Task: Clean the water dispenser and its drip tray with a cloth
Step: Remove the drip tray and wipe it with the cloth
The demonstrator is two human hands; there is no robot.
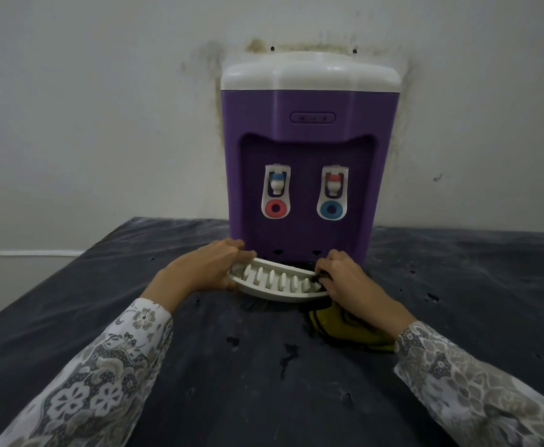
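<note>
Two hands (199, 269) grip white slatted drip tray (277, 283) below purple dispenser (309, 150).

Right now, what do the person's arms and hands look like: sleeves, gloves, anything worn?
Both arms wear long sleeves of one patterned fabric, a white and grey-brown floral batik-like print, ending at the wrists. The left hand and right hand are bare, with no gloves. No rings, watch or bracelets are visible.

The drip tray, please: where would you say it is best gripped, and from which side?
Grip the drip tray at its two short ends, coming from the front. It is wide and shallow, its slatted top offers little purchase, and the left hand and right hand already hold those ends at the dispenser base.
</note>
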